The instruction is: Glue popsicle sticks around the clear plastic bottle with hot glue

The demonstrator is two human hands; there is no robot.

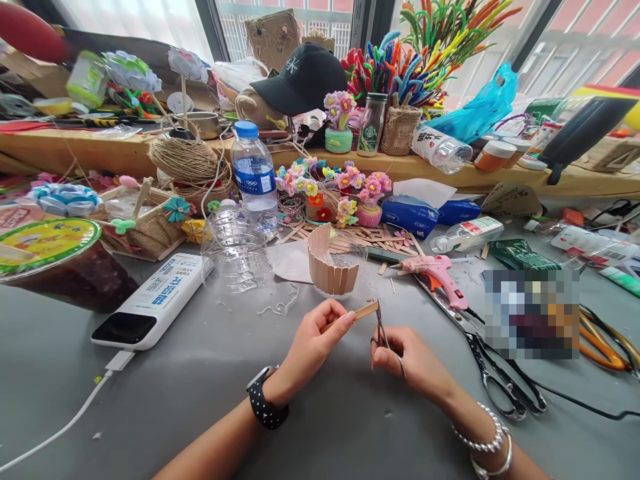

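Note:
My left hand (314,341), with a black watch on the wrist, pinches a thin wooden craft stick (364,311) and holds it level above the grey table. My right hand (411,360), with bead bracelets on the wrist, grips small scissors (382,328) whose blades meet the stick's right end. Just beyond the hands stands a small round basket of upright wooden sticks (332,269) with a clear plastic piece inside.
A pink glue gun (436,275) and large black scissors (497,373) lie to the right. A power bank (156,301) with a white cable and a cut clear bottle (235,250) sit to the left. Loose sticks, flower crafts, a water bottle (254,175) and tissues crowd the back.

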